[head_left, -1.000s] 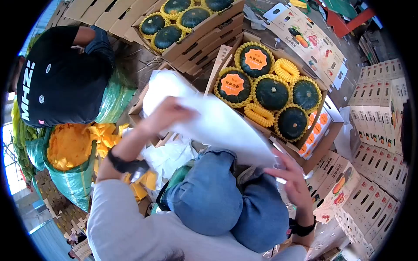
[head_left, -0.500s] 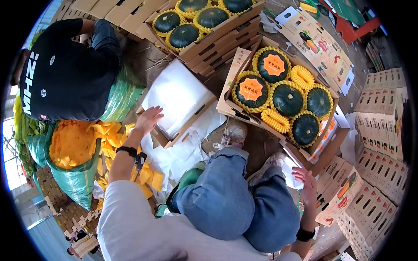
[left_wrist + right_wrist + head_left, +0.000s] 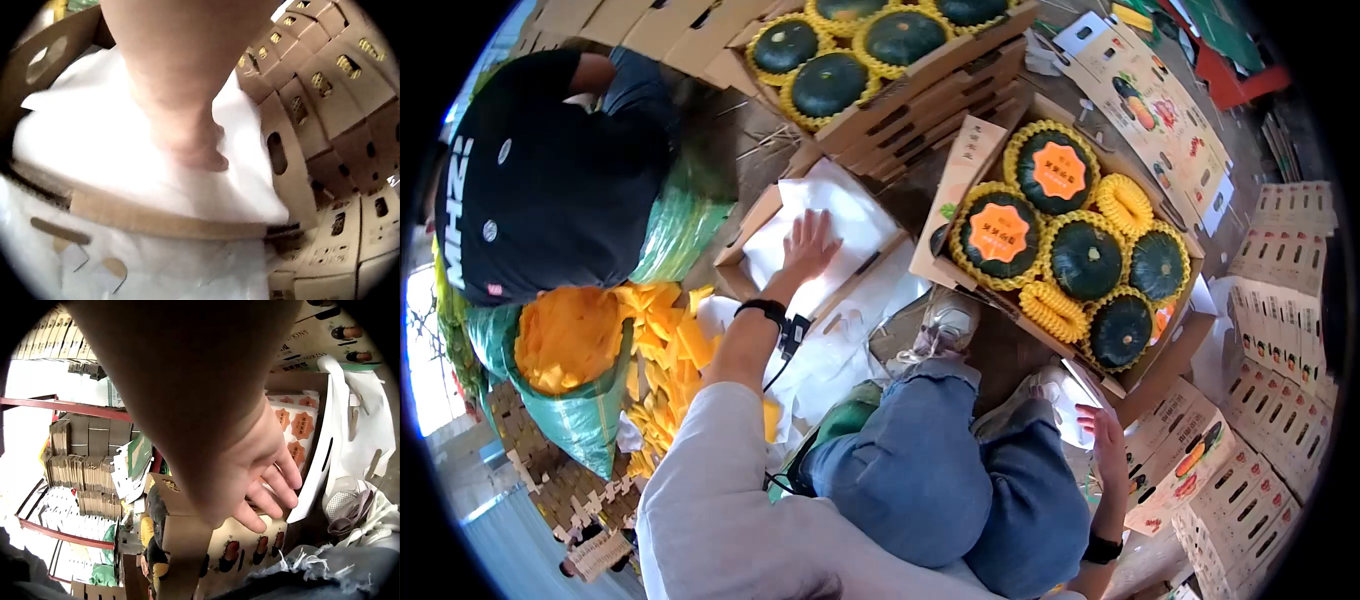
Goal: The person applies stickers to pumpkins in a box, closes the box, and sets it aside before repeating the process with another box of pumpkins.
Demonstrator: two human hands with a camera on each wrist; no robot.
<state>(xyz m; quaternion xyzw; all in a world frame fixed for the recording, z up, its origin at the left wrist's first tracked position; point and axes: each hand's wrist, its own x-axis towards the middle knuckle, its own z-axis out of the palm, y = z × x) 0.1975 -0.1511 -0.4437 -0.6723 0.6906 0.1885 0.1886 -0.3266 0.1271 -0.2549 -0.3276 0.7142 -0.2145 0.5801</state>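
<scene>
My left hand (image 3: 808,248) presses with spread fingers on white sheeting (image 3: 855,215) inside an open cardboard box (image 3: 735,262). In the left wrist view the hand (image 3: 187,147) bears down on the sheeting (image 3: 81,137), whose edges rise along the box walls. Whatever lies beneath the sheeting is hidden. Off to the right, my right hand (image 3: 1106,440) hangs beside the knee, holding nothing. The right wrist view shows its fingers (image 3: 265,501) relaxed, overlapping a carton and a sheet of orange stickers (image 3: 303,425).
A carton (image 3: 1145,375) of dark green pumpkins (image 3: 1088,262) in yellow foam nets stands to the right. More pumpkins (image 3: 830,85) sit in a stacked box behind. At left are a green sack (image 3: 570,420) of yellow foam and a person in a black shirt (image 3: 550,180). Printed cartons (image 3: 1270,320) line the right.
Both hands spread a white sheet, then let it go over the box. My left hand has since moved right onto it, and the sheeting has sunk into the box. The right hand stays by the knee.
</scene>
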